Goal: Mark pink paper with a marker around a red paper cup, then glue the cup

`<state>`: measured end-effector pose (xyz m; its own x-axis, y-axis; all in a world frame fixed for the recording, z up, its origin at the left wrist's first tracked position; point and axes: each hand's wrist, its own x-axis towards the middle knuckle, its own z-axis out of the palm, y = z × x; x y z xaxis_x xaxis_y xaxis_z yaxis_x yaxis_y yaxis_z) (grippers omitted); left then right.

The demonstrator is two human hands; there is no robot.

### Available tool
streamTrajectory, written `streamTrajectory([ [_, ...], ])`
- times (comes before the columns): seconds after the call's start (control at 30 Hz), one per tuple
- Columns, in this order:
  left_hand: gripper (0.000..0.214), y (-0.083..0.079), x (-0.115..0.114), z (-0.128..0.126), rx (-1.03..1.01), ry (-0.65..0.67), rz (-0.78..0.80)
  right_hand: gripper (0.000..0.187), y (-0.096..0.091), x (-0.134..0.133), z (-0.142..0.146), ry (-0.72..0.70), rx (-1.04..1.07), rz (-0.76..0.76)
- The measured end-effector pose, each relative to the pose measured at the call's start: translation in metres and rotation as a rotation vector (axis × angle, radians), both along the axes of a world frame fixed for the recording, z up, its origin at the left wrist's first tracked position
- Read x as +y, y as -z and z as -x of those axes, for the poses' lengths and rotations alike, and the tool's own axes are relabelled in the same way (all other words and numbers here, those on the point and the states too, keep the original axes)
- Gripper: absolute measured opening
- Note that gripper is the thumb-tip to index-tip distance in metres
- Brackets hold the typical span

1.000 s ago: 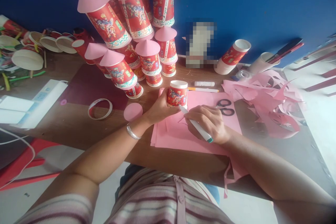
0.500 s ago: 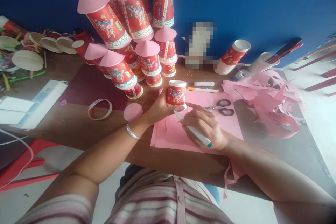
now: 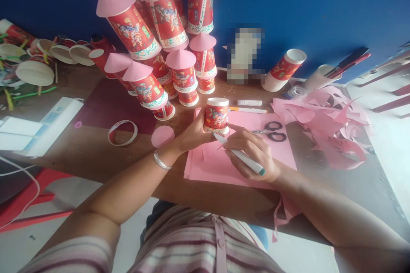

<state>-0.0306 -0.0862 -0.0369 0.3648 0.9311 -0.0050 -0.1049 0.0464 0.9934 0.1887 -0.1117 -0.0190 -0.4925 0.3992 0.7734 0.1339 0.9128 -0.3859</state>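
Note:
An upturned red paper cup (image 3: 217,115) stands on a stack of pink paper sheets (image 3: 282,149) on the wooden table. My left hand (image 3: 192,134) is closed round the cup's left side. My right hand (image 3: 253,153) is closed on a white pen (image 3: 240,155) with a green end. The pen's tip touches the paper at the cup's base on its near side. Black-handled scissors (image 3: 272,131) lie on the pink sheets just right of my right hand.
A pile of red cups with pink cone tops (image 3: 160,38) leans against the blue wall behind. A pink paper disc (image 3: 162,136) and a cut cup ring (image 3: 122,132) lie at left. Pink scraps (image 3: 323,123) heap up at right. A glue stick (image 3: 249,102) lies behind the sheets.
My right hand has slid the pen tip leftward round the near side of the cup's base. My left hand keeps its hold on the cup.

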Motion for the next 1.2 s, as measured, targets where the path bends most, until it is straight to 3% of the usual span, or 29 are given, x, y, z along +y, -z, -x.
streamTrajectory([
  [0.47, 0.068, 0.004, 0.002, 0.002, -0.099, 0.000, 0.117, 0.028, -0.003, -0.002, 0.003, -0.018, 0.010, -0.007],
  [0.83, 0.057, 0.005, 0.002, 0.002, -0.115, -0.050, 0.070, 0.024, -0.006, 0.000, 0.004, 0.006, -0.016, -0.113],
  [1.2, 0.087, -0.002, -0.001, -0.001, 0.012, -0.143, 0.070, 0.030, -0.003, 0.000, 0.003, 0.044, -0.047, -0.138],
])
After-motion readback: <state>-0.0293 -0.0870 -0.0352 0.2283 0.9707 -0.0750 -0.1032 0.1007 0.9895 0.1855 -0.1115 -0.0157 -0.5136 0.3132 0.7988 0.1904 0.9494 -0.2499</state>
